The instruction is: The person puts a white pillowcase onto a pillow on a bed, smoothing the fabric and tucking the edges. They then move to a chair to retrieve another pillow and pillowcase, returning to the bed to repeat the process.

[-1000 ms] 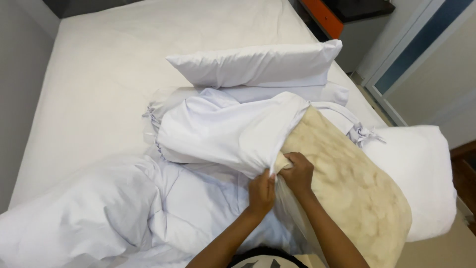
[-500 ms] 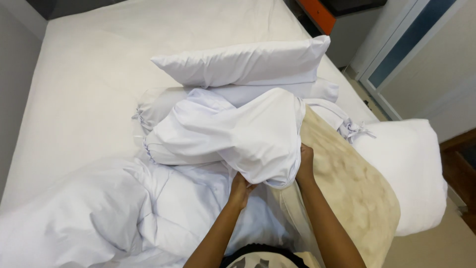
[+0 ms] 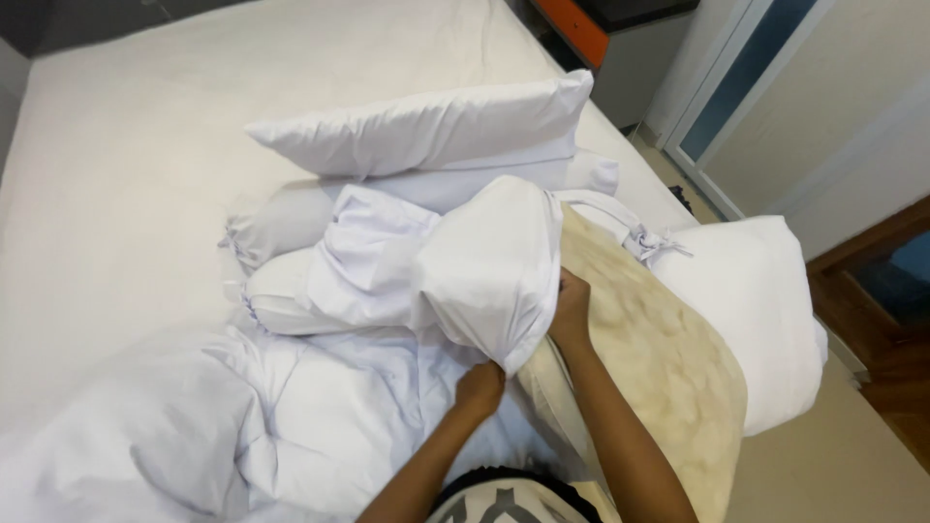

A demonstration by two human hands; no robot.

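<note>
Your left hand (image 3: 481,385) is clenched on the lower edge of a white pillowcase (image 3: 489,271), pinching the cloth where it hangs to a point. Your right hand (image 3: 570,308) grips the same pillowcase just up and to the right of the left one, its fingers tucked under the hem so only the back of the hand shows. Both hands hold the cloth against a bare, yellow-stained pillow (image 3: 659,358), which runs from under the pillowcase down past your right forearm. The pillowcase covers only the far end of that pillow and bunches loosely to the left of your hands.

Just beyond the bunched cloth lie two bolster-like rolls (image 3: 281,228) in white covers, their tied ends pointing left. A plump white pillow (image 3: 426,126) rests on top of them, farther from your hands. To the right of your right hand, touching the stained pillow, sits another white pillow (image 3: 756,300) with a knotted tie near its top. Below and left of your left hand a crumpled white duvet (image 3: 194,426) spreads across the bed (image 3: 116,165), whose bare sheet stretches away on the far left.
</note>
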